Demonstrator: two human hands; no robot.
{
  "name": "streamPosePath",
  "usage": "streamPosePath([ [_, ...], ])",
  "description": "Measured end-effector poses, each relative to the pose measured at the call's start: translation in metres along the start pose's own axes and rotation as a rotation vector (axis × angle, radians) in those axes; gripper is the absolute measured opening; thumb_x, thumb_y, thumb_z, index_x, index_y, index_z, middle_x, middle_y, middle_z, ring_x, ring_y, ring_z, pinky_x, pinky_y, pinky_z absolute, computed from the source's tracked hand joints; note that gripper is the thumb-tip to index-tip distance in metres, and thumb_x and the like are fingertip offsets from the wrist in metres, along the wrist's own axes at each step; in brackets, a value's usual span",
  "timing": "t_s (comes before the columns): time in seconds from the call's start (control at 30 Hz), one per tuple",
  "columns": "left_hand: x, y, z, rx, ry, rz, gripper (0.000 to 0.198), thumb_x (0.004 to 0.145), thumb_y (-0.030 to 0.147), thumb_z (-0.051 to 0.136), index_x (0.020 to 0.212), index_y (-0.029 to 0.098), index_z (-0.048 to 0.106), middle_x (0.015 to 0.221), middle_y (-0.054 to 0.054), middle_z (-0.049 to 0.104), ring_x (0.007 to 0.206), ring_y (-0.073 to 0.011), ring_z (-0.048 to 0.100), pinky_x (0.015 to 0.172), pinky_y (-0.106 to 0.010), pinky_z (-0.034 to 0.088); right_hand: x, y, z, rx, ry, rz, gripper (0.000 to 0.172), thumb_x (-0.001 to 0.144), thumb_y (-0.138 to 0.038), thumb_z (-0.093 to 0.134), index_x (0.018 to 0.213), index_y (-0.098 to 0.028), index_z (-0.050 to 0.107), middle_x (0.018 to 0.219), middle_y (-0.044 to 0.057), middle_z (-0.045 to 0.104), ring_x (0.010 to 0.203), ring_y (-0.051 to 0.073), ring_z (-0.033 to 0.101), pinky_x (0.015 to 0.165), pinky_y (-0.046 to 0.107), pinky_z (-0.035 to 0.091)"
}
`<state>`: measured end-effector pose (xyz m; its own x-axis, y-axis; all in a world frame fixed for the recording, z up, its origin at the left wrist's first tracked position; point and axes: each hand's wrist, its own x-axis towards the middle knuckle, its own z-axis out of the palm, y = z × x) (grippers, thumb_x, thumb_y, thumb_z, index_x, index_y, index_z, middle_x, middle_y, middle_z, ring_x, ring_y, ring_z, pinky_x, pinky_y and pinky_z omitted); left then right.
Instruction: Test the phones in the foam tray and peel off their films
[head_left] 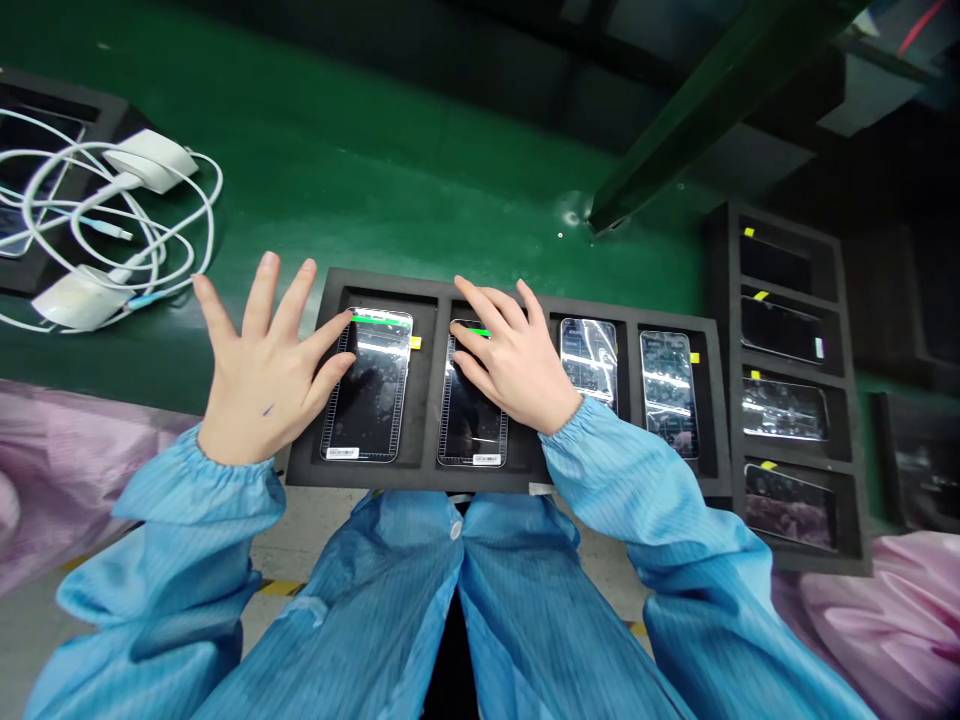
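A black foam tray [424, 400] lies before me with several phones in its compartments. My left hand [266, 370] is spread, its index fingertip at the upper left corner of the leftmost phone [367, 400], which shows a green bar on a dark screen. My right hand [517, 365] has its fingers stretched out over the second phone [472, 425], which has a similar green bar, partly hidden. One fingertip is at that phone's upper left edge. Farther right lie a third phone [589, 350], partly covered by my sleeve, and a fourth phone [667, 390]. Neither hand grips anything.
White cables and chargers [154, 160] lie tangled at the left on another dark tray [112, 110]. A second foam tray [787, 375] with phones stands at the right. A green post [675, 140] rises behind. Pink sleeves [892, 600] of people show at both sides.
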<state>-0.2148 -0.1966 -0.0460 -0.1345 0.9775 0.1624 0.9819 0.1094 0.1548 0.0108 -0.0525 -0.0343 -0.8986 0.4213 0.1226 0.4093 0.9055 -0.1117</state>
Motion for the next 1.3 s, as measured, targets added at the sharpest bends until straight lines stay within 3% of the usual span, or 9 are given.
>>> streamPosePath([
  [0.2,0.0,0.006,-0.005,0.022,-0.013,0.025,0.037,0.098,0.039,0.039,0.129,0.027,0.056,0.163,-0.005,0.016,0.154,-0.0301,0.003,0.118,-0.073,-0.007,-0.003,-0.002,0.002,-0.005,-0.005,-0.007,0.034,0.099,-0.031,0.042,0.117,-0.015,0.066,0.152,0.013,0.044,0.131,0.029,0.046,0.117,0.059,0.024],
  [0.4,-0.007,0.007,-0.008,0.065,-0.033,0.032,0.037,0.098,0.038,0.04,0.127,0.023,0.057,0.162,-0.009,0.021,0.154,-0.0294,0.003,0.119,-0.071,-0.007,-0.005,-0.006,0.002,-0.03,-0.014,-0.012,0.034,0.1,-0.033,0.04,0.113,-0.017,0.067,0.119,0.01,0.063,0.111,0.026,0.052,0.105,0.048,0.033],
  [0.6,-0.013,0.008,-0.01,0.097,-0.055,0.034,0.037,0.098,0.038,0.039,0.127,0.022,0.057,0.162,-0.009,0.02,0.154,-0.0296,0.002,0.119,-0.071,-0.006,-0.01,-0.011,0.0,-0.049,-0.046,-0.026,0.035,0.101,-0.034,0.039,0.109,-0.016,0.068,0.103,0.009,0.063,0.099,0.024,0.049,0.093,0.044,0.033],
  [1.07,-0.035,0.01,-0.014,0.115,-0.09,0.039,0.041,0.099,0.039,0.036,0.126,0.02,0.06,0.161,-0.011,0.024,0.154,-0.0309,0.004,0.119,-0.07,-0.005,-0.026,-0.024,-0.001,-0.063,-0.043,-0.102,0.034,0.101,-0.034,0.042,0.104,-0.014,0.068,0.096,0.008,0.061,0.091,0.022,0.046,0.091,0.04,0.028],
  [1.3,-0.051,0.013,-0.02,0.062,-0.139,-0.01,0.054,0.097,0.053,0.029,0.126,0.021,0.061,0.161,-0.009,0.022,0.154,-0.0288,0.003,0.12,-0.064,-0.012,-0.035,-0.031,-0.003,-0.064,-0.042,-0.14,0.035,0.101,-0.034,0.041,0.104,-0.014,0.069,0.091,0.007,0.061,0.089,0.022,0.046,0.089,0.04,0.029],
])
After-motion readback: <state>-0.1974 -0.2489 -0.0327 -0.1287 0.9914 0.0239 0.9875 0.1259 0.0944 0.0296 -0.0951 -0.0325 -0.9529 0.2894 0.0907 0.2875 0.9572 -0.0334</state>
